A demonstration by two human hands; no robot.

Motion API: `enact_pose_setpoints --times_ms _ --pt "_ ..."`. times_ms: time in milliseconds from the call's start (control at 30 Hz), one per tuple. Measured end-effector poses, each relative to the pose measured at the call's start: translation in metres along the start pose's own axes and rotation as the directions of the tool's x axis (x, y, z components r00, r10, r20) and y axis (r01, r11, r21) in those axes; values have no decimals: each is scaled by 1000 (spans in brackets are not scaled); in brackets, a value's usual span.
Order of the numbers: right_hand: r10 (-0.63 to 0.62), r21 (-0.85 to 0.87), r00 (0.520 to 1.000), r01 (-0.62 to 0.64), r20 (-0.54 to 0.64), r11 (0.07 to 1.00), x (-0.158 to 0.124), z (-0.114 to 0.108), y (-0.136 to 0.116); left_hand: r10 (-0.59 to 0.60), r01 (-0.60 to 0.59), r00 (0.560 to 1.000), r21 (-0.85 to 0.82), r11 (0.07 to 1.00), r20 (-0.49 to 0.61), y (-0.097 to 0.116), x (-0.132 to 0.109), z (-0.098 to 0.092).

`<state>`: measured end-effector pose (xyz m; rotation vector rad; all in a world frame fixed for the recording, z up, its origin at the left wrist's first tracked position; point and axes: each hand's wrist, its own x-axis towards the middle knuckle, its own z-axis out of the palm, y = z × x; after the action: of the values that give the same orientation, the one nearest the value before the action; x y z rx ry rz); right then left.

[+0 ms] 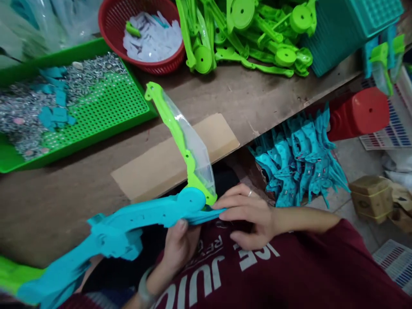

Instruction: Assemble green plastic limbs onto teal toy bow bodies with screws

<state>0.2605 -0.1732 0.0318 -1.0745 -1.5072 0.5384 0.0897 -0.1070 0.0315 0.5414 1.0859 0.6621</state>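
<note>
A long blue plastic toy body (138,210) lies slantwise across my lap, in front of the table edge. My left hand (182,242) is closed round its underside, the thumb pressed against it below the round joint. At that joint sits a lime-green arm (175,128) with a clear plastic fin (196,150), pointing up and left over the table. My right hand (247,214) has its fingers on the narrow blue end beside the arm's base; their tips are partly hidden. A strip of brown cardboard (154,171) lies beneath the arm.
A green tray (106,111) holds screws and small blue pieces. Behind stand a red basket (109,25) of clear pieces, a pile of lime-green arms (254,43) and stacked teal baskets (334,47). Many blue parts (296,159) and a red stool (367,113) are below the table at right.
</note>
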Motion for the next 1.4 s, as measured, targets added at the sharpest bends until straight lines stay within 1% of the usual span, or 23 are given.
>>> enact_pose_setpoints --times_ms 100,167,367,467,533,633,667,700,733,767,800,833,867,900,967,1000,1033,1067,1167,1267,1333,1367,1400 --pt "110 95 993 -105 -42 990 -8 12 1 -21 21 1000 -2 1000 8 -1 3 -1" --pt "141 112 989 -137 -37 984 -7 13 3 -51 51 999 -14 999 -3 -2 4 -2" --pt "171 39 983 -174 62 984 5 3 5 -139 140 990 18 990 -33 -3 8 -4" --pt "193 -29 979 -191 69 981 4 4 5 -170 171 985 32 985 -40 -2 9 1" --pt "155 -119 988 -151 24 981 1 1 6 -162 163 986 17 986 -46 -1 9 5" --pt "-31 -340 994 -7 -106 940 11 -19 14 -140 137 984 -28 990 -107 2 9 11" --pt "-98 -427 993 58 -73 902 21 -29 18 -154 150 980 -40 988 -126 3 9 12" --pt "-145 -511 989 136 22 849 35 -38 24 -177 172 975 -46 984 -138 4 8 13" --pt "-147 -560 970 233 194 795 52 -47 30 -202 197 969 -48 979 -144 6 7 13" --pt "-108 -564 904 347 413 749 71 -54 36 -223 218 963 -48 975 -149 7 6 14" --pt "-69 -526 803 450 592 721 89 -59 41 -234 229 960 -47 972 -154 8 4 14" --pt "-33 -473 696 520 717 711 107 -61 46 -237 232 958 -44 972 -161 9 3 15" --pt "-3 -417 592 570 806 708 123 -61 50 -235 231 957 -41 972 -169 10 2 15" --pt "14 -366 507 602 862 710 135 -59 52 -231 227 957 -38 973 -174 12 0 16" --pt "26 -284 380 642 925 713 150 -53 53 -208 205 963 -36 978 -173 16 -1 16" --pt "28 -258 341 653 940 712 153 -50 53 -190 186 968 -38 982 -166 17 -2 16" --pt "30 -246 321 661 947 709 153 -48 51 -170 165 973 -43 985 -156 19 -2 15" --pt "30 -248 321 666 947 704 151 -46 50 -152 147 978 -51 988 -141 21 -1 14" --pt "17 -302 389 688 921 660 143 -45 49 -136 127 986 -91 988 -99 24 2 11" --pt "-33 -319 421 733 907 601 140 -46 54 -243 245 970 -121 962 27 20 6 16" --pt "-39 -322 419 751 907 576 143 -44 59 -333 351 929 -98 931 159 14 9 23" --pt "-35 -322 414 757 910 569 145 -43 61 -350 373 914 -88 924 205 10 10 27" --pt "-30 -321 407 760 913 565 147 -42 63 -340 367 913 -89 926 224 8 12 30"
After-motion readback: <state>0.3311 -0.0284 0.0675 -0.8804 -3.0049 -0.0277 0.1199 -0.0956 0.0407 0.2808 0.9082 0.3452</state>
